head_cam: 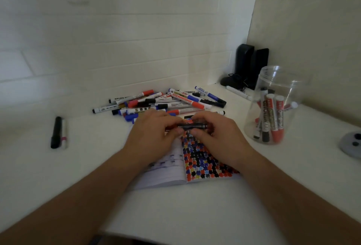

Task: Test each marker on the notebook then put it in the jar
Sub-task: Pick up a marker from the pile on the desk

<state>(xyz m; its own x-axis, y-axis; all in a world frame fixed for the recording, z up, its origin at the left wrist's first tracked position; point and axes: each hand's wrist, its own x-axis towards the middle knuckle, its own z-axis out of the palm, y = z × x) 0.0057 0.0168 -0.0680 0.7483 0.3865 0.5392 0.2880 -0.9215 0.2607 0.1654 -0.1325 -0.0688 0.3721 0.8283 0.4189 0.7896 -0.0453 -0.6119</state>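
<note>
A single wide-angle view, worn on the person's head, looks forward and down along both forearms onto the white counter (195, 209). It sits close above the hands, left hand (151, 133) and right hand (218, 136), which meet near the middle of the frame. Beyond the hands it faces a pale tiled wall (117, 39); straight lines bow toward the edges.

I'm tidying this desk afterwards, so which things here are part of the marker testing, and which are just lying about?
Part of the job:
- dark marker held by left hand and right hand
- notebook with colour marks
- pile of markers
- clear jar already holding a few markers

Lying about:
- black speakers in the corner
- grey round object at the right edge
</note>
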